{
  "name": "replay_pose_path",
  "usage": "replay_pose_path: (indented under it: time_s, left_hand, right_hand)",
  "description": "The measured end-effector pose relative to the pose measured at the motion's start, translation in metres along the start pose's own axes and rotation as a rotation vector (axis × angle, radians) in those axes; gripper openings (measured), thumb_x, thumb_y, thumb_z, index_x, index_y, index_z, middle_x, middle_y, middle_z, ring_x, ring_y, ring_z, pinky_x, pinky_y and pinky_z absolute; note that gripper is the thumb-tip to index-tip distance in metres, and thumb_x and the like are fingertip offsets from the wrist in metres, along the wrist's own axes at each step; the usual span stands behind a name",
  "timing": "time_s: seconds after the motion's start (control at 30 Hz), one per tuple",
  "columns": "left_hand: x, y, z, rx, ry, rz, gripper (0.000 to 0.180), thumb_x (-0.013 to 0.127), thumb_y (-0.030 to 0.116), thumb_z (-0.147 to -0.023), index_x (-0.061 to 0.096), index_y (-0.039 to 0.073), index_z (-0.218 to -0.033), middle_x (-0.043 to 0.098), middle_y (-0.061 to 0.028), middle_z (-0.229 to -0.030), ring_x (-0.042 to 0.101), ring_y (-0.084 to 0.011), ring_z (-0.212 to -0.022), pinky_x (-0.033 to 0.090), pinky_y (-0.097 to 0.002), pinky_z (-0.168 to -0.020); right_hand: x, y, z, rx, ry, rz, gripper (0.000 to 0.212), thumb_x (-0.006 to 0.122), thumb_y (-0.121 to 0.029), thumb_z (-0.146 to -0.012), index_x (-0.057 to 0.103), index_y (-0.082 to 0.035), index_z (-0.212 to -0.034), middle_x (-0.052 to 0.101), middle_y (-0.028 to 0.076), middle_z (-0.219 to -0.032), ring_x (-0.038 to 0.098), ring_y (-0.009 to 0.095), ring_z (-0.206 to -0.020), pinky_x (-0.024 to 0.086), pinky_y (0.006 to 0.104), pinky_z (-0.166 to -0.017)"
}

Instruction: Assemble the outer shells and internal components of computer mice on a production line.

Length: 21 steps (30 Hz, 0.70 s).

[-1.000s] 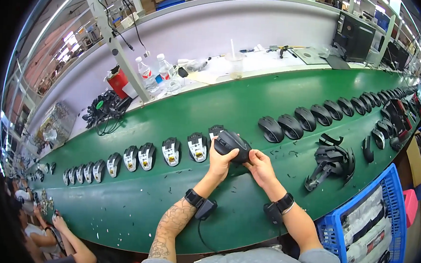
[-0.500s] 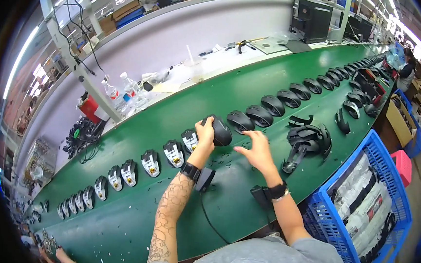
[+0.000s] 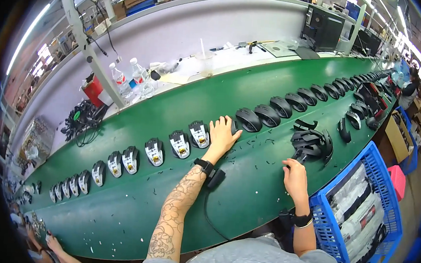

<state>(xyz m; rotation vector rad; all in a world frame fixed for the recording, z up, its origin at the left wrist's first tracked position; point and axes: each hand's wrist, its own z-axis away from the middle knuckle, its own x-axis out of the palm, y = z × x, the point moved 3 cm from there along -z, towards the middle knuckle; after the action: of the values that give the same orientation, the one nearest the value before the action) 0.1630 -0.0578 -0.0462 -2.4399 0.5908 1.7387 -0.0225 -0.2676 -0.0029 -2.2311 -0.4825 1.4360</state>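
Note:
My left hand [image 3: 224, 135] is on the green bench, its fingers and thumb curved around a black computer mouse [image 3: 235, 125], most of which the hand hides. To its right, a row of black-covered mice [image 3: 267, 115] runs away along the bench. To its left stand mice without top covers [image 3: 179, 144], showing white insides with a yellow spot. My right hand [image 3: 295, 180] is at the near edge of a heap of black plastic mouse covers [image 3: 312, 144]. Its fingers are loosely bent and apart, and nothing shows in them.
A blue plastic crate [image 3: 391, 232] with wrapped packs stands at the right bench edge, beside a pink box [image 3: 396, 182]. Small black bits lie scattered on the bench [image 3: 264, 203]. Bottles [image 3: 139, 72] and tools line the back shelf. Another person's hands [image 3: 55, 244] show at lower left.
My left hand has lowered the mouse from above the bench into the row, slightly right. My right hand has moved right and nearer me, to the heap of covers. The whole view has shifted a little.

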Motion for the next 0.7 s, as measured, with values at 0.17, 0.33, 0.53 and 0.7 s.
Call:
replay_pose_path:
  time_s: [0.17,0.33,0.53,0.7]
  left_hand:
    - [-0.011,0.010,-0.001,-0.071,-0.150,-0.030,0.074,0.054,0.052,-0.081,0.037,-0.002,-0.129,0.046,-0.0199,-0.123,0.042,-0.0334,-0.117,0.021,-0.0535,-0.103]
    - [-0.022,0.020,0.037,0.012,0.216,0.700,0.067,0.047,0.045,-0.088,0.031,-0.003,-0.133,0.036,-0.0235,-0.133,0.027,-0.0399,-0.128,0.020,-0.0467,-0.107]
    - [-0.056,0.040,0.074,-0.564,-0.381,2.008,0.030,0.040,0.029,-0.096,0.049,0.002,-0.104,0.056,-0.0099,-0.097,0.060,-0.0176,-0.081,0.048,-0.0301,-0.074]
    - [-0.074,-0.001,0.081,-0.294,0.094,1.416,0.026,0.042,0.022,-0.096,0.053,0.000,-0.087,0.057,-0.0052,-0.079,0.058,-0.0106,-0.065,0.049,-0.0246,-0.059]
  right_hand:
    - [-0.015,-0.026,-0.016,0.048,0.172,-0.196,0.015,0.051,0.002,-0.082,0.061,0.003,-0.093,0.064,0.019,-0.087,0.062,0.033,-0.081,0.047,0.0337,-0.070]
    - [-0.003,-0.029,-0.028,0.098,0.418,-0.726,0.015,0.046,0.001,-0.089,0.058,0.004,-0.098,0.066,0.016,-0.094,0.063,0.019,-0.085,0.046,0.0248,-0.077]
    - [0.044,-0.029,-0.043,0.271,0.162,-1.416,0.022,0.047,-0.005,-0.092,0.050,0.002,-0.112,0.064,0.015,-0.102,0.060,0.015,-0.091,0.045,0.0251,-0.083]
    - [0.052,-0.090,-0.051,-0.207,-0.081,-0.805,0.054,0.069,-0.006,-0.075,0.046,0.000,-0.124,0.053,0.016,-0.120,0.054,0.023,-0.107,0.043,0.0329,-0.091]
